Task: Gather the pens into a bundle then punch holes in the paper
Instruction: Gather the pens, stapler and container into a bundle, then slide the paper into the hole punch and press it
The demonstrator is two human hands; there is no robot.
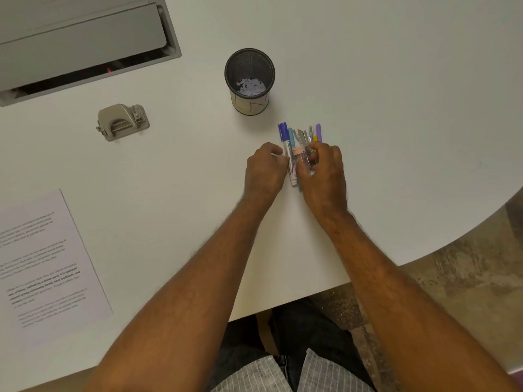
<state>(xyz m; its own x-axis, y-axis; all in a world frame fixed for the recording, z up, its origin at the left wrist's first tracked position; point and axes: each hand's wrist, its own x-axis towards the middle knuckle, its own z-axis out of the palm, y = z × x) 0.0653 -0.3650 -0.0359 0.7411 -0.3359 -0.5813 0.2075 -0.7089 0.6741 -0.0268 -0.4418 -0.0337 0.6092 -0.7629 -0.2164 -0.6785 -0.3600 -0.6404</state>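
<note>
Several pens point(298, 137) lie side by side on the white table, caps pointing away from me: a blue-capped marker, a light blue one, grey ones, a yellow and a purple one. A pinkish band point(298, 150) crosses them. My left hand point(264, 172) presses against the left side of the group, fingers curled at the marker. My right hand point(325, 171) covers the right side and lower ends, fingers closed around the pens. A grey hole punch point(123, 122) sits far left. A printed sheet of paper point(48, 267) lies at the left near the table's front edge.
A black mesh cup point(249, 80) with white paper bits inside stands just behind the pens. A grey cable hatch point(82, 43) is set into the table at the back left. The table's curved edge point(424, 251) runs to my right, with floor beyond.
</note>
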